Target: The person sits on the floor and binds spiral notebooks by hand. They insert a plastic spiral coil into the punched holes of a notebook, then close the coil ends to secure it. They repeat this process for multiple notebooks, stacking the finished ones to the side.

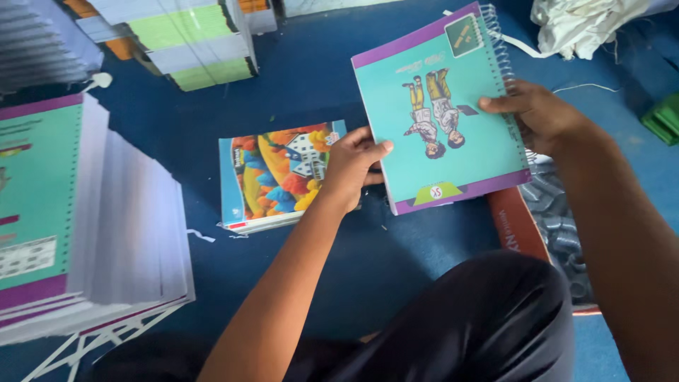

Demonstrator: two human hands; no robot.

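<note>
Both hands pinch a teal spiral book held above the blue floor, the left hand closed on its left edge, the right hand on its coil side, a colourful book lying just beside the left

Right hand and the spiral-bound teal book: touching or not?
Touching. The head view shows the right hand gripping the teal book at its spiral edge, fingers lying on the cover with no gap. The left hand holds the opposite edge.
</note>
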